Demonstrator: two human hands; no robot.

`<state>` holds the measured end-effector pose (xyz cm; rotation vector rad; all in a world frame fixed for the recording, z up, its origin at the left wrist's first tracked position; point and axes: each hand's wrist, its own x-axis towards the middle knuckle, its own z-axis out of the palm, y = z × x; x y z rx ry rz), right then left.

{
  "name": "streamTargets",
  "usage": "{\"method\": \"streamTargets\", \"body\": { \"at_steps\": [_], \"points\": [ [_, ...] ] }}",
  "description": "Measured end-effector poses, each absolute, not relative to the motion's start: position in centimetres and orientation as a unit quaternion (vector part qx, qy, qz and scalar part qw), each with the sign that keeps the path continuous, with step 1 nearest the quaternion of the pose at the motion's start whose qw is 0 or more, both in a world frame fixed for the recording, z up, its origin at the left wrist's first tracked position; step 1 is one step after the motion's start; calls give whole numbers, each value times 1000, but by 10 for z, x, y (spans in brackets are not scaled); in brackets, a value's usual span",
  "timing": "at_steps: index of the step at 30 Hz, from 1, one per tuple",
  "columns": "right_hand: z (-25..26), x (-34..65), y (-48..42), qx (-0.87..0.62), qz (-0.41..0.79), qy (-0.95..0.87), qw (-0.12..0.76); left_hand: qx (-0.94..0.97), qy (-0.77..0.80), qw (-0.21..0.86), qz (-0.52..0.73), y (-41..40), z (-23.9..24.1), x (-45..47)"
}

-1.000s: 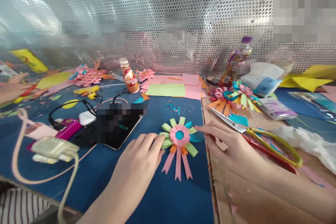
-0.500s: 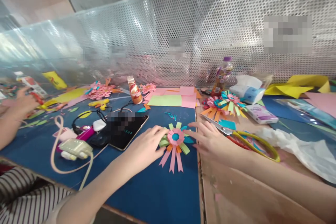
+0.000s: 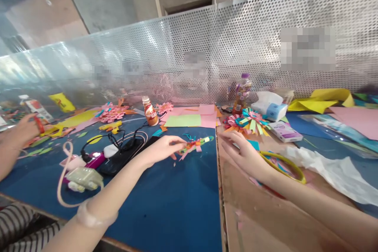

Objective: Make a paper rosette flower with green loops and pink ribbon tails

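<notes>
My left hand [image 3: 168,147] pinches the edge of a paper flower [image 3: 195,146], which is tilted nearly edge-on above the blue tabletop. Its pink, green, orange and blue strips show from the side. Over the seam between the blue board and the brown one, my right hand [image 3: 239,151] is apart from the flower, fingers stretched out and holding nothing. Yellow-handled scissors [image 3: 283,165] lie partly under my right forearm. Beyond my right hand sit finished-looking paper flowers [image 3: 252,121] with colourful strips.
A phone [image 3: 118,161], charger and cables crowd the left. Green and pink paper sheets [image 3: 184,120], a small Nescafe bottle [image 3: 150,113] and a purple-capped bottle [image 3: 242,92] stand or lie before the perforated metal screen [image 3: 189,31]. Another person's hand [image 3: 26,130] holds something red at far left.
The flower lay flat between both hands; now my left hand has lifted and tipped it on edge. My right hand has come away from it. The camera view has tilted slightly upward.
</notes>
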<state>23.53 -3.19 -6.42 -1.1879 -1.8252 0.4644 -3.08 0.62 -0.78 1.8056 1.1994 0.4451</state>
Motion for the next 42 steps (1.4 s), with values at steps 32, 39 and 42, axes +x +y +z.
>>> {"method": "streamTargets", "body": {
  "at_steps": [32, 39, 42],
  "points": [
    [-44, 218, -41, -458, 521, -518, 500, 568, 388, 631, 358, -18, -34, 33],
    [-36, 218, -38, -448, 436, -608, 489, 577, 421, 607, 347, -26, -30, 37],
    [-39, 216, -39, -445, 424, -608, 502, 565, 432, 605, 358, -28, -32, 39]
  ]
}}
